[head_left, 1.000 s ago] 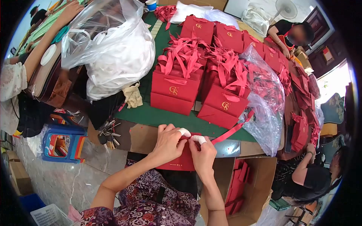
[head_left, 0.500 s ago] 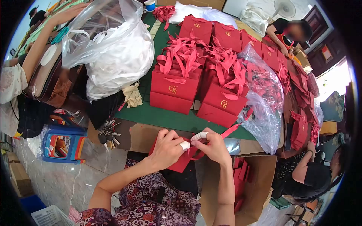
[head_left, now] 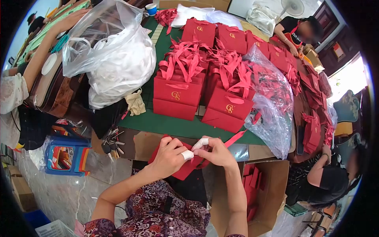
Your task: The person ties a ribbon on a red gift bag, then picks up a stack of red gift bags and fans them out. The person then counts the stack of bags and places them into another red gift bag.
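My left hand (head_left: 170,157) is closed on a small red paper gift bag (head_left: 184,172), held tilted in front of my lap at the table's near edge. White tape wraps a finger on each of my hands. Beside it, my right hand (head_left: 215,151) pinches at the bag's red ribbon (head_left: 234,138), whose loose end trails up to the right. The fingertips of both hands meet over the bag's upper part, and they hide exactly where the ribbon joins it. Just beyond stand red bags with gold letters (head_left: 175,96), their ribbon handles heaped on top.
A clear plastic bag of white ribbon (head_left: 120,69) sits at left on the green mat (head_left: 138,122). Crumpled plastic film (head_left: 270,134) lies at right. An open cardboard box (head_left: 272,197) with red bags stands below. Keys (head_left: 113,142) hang at the edge. Co-workers sit around.
The view has shifted slightly, so the table things sit a little further left. My hands stay together on the bag and ribbon, with only small finger movements.
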The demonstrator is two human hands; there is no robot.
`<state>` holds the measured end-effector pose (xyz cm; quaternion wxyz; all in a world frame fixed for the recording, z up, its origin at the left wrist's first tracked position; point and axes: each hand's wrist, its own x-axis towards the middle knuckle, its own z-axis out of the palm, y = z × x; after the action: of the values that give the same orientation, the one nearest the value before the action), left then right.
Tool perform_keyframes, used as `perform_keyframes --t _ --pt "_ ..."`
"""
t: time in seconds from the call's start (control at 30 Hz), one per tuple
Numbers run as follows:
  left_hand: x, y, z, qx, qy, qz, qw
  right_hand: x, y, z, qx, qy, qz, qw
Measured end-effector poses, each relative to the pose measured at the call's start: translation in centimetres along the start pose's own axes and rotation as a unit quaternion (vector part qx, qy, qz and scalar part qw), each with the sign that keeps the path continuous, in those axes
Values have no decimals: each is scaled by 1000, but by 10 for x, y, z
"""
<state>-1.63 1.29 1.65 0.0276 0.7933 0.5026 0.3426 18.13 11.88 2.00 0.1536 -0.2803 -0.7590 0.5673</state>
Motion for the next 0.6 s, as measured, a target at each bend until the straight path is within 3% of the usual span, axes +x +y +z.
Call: perform_keyframes --t 0.07,0.17,0.23,0.3,0.4,0.47,0.53,0.6 --pt "1 2 -2 -11 -20 -10 1000 2 9 9 121 84 94 985" --pt "1 6 -2 -39 -14 -5 999 9 5 8 122 177 79 973" --pt "3 4 -6 -66 -5 -59 996 7 2 10 128 202 95 966" --pt "5 -1 -9 -79 -21 -86 993 1 4 8 37 248 102 963" --pt "7 -12 -9 -101 -31 -138 985 -14 6 5 9 319 56 946" --pt "11 -22 -8 -65 -2 -183 981 -32 3 -3 -28 306 87 948" --pt "12 -36 -3 -66 1 -196 978 -47 8 -6 -271 304 5 913" --pt "14 -46 1 -44 5 -196 979 -53 8 -3 -311 300 19 902"
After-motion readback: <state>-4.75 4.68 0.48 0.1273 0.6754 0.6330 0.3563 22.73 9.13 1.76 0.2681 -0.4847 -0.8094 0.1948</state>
